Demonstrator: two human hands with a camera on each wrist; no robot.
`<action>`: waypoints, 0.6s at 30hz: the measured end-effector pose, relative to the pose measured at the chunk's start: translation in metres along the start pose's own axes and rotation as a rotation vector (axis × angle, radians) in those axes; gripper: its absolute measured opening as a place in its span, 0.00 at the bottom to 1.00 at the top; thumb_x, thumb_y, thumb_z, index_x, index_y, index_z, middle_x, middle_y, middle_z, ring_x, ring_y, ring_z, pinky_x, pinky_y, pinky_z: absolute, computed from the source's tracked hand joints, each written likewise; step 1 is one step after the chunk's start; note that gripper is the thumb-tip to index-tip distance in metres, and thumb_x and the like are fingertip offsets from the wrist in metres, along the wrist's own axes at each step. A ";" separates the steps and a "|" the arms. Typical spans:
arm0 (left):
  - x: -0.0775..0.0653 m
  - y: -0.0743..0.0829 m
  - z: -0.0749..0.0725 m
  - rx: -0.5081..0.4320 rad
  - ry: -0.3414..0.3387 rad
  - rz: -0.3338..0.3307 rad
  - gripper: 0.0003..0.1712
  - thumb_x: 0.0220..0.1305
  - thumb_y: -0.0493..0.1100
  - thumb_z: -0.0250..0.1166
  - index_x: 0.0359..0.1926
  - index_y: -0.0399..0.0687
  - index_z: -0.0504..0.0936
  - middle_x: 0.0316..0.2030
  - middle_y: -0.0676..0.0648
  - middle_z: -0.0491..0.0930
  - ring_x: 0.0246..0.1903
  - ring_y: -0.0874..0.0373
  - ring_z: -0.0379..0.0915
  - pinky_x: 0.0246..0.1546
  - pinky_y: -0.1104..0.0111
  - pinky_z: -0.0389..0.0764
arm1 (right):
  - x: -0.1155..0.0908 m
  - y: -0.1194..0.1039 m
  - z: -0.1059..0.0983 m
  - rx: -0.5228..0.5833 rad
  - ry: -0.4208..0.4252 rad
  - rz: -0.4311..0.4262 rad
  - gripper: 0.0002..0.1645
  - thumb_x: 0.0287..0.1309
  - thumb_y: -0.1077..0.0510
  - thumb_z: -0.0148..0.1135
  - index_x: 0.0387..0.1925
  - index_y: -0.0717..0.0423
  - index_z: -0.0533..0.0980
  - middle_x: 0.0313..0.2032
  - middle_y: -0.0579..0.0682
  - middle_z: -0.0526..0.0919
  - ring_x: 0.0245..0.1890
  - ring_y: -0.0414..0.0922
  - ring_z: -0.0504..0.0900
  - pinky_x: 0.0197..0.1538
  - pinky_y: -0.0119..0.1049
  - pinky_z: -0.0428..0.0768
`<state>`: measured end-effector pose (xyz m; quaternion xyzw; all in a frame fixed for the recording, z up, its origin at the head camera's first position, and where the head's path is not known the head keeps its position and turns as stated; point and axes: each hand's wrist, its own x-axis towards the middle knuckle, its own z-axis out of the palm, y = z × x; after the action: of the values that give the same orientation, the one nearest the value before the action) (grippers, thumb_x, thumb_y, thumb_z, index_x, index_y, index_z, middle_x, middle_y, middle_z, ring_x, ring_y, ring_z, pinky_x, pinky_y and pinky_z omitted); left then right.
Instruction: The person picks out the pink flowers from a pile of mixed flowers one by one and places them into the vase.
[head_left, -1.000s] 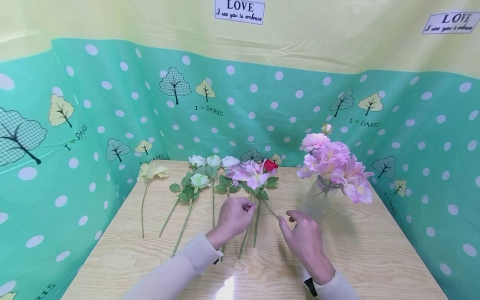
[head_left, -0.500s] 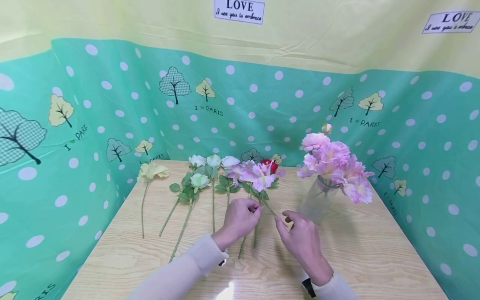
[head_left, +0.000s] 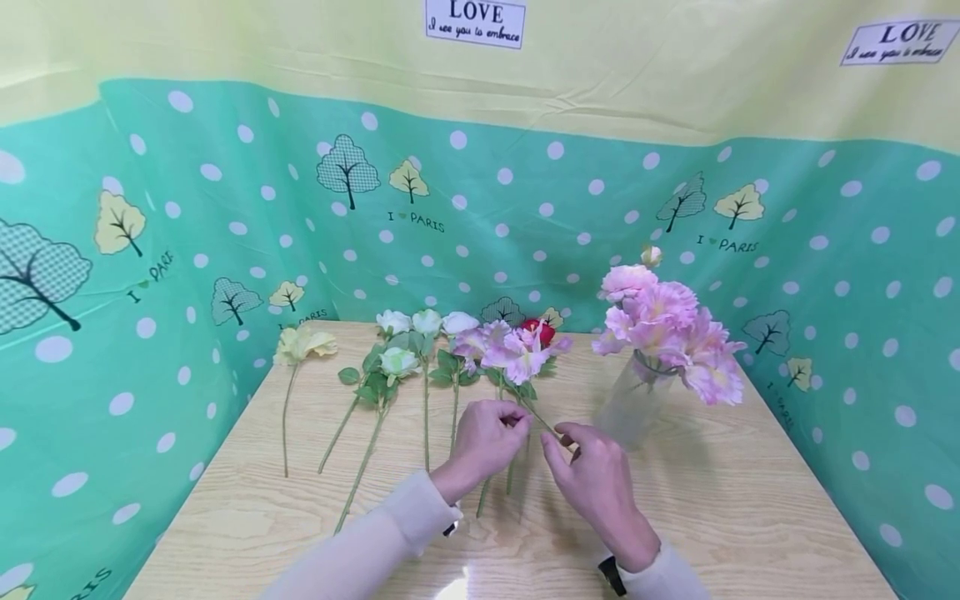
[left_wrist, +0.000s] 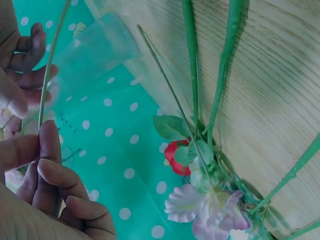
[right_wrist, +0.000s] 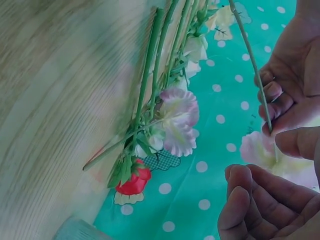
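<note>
My left hand (head_left: 487,433) pinches the thin stem of a pink flower (head_left: 521,357) between thumb and forefinger. The petals point away from me, over the flower pile. My right hand (head_left: 596,475) has its curled fingers and thumb at the same stem, a little to the right. In the left wrist view the stem (left_wrist: 53,60) runs from my left fingertips past my right fingers. In the right wrist view the stem (right_wrist: 250,55) meets my right thumb. Beneath lie another pink flower (head_left: 471,343), a red rose (head_left: 542,332) and white roses (head_left: 399,362).
A clear glass vase (head_left: 633,412) stands at the right with several pink flowers (head_left: 667,321) in it. At the left lies a pale yellow flower (head_left: 300,343). Printed cloth (head_left: 480,250) hangs around the back and sides of the wooden table (head_left: 750,508).
My left hand has shifted a little to the right and my right hand a little to the left, so they are closer. The pink flower has moved slightly right, over the red rose.
</note>
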<state>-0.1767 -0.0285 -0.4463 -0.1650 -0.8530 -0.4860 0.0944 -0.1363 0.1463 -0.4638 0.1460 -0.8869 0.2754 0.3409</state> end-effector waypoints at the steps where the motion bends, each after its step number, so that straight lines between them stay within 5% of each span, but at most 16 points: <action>1: 0.000 0.000 0.001 -0.006 0.001 0.000 0.06 0.61 0.39 0.69 0.32 0.51 0.92 0.24 0.59 0.86 0.18 0.70 0.75 0.24 0.72 0.77 | 0.000 -0.001 0.000 0.007 -0.001 -0.004 0.09 0.52 0.58 0.78 0.33 0.58 0.87 0.26 0.52 0.87 0.17 0.37 0.79 0.23 0.30 0.77; 18: -0.003 0.003 0.006 0.016 -0.001 0.014 0.07 0.62 0.43 0.69 0.32 0.50 0.93 0.25 0.58 0.88 0.16 0.71 0.71 0.20 0.72 0.72 | 0.002 -0.014 0.011 0.109 -0.025 0.022 0.06 0.48 0.69 0.76 0.26 0.56 0.86 0.21 0.44 0.85 0.17 0.32 0.78 0.22 0.20 0.74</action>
<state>-0.1727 -0.0224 -0.4475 -0.1706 -0.8559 -0.4782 0.0986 -0.1369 0.1284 -0.4635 0.1578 -0.8764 0.3250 0.3183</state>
